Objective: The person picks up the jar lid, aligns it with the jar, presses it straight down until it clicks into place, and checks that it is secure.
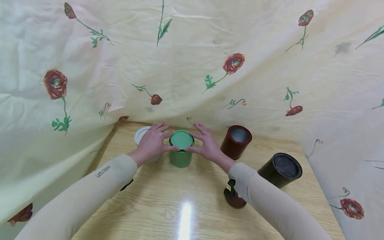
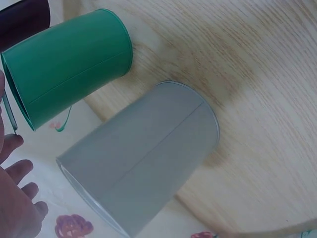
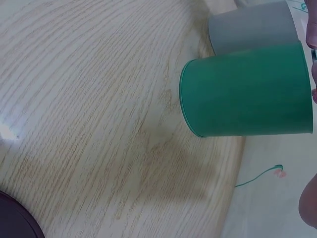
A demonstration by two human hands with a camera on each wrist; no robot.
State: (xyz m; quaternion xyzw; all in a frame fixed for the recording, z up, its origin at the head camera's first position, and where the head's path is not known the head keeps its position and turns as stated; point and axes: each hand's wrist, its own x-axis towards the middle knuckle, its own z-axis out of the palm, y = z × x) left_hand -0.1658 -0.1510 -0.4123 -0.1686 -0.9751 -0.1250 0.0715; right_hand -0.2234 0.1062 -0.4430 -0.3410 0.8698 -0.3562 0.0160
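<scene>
A green can point(image 1: 180, 160) stands upright on the table at the far middle. Over its mouth is a round green lid point(image 1: 181, 139), with a dark gap showing along the near side. My left hand point(image 1: 151, 141) holds the lid's left side between thumb and fingers. From the right, my right hand point(image 1: 210, 146) grips the opposite side, its thumb at the near edge. In the left wrist view the lid's edge point(image 2: 9, 110) shows beside the can's rim, by the fingertips. Partly hidden behind my left hand is a grey can point(image 2: 143, 153) with a pale top.
An open brown can point(image 1: 232, 146) stands right of the green one. Further right is a black can point(image 1: 280, 170) with its top covered. A brown lid point(image 1: 237, 202) lies under my right forearm. Flowered cloth point(image 1: 186, 66) hangs behind the wooden table point(image 1: 156, 206).
</scene>
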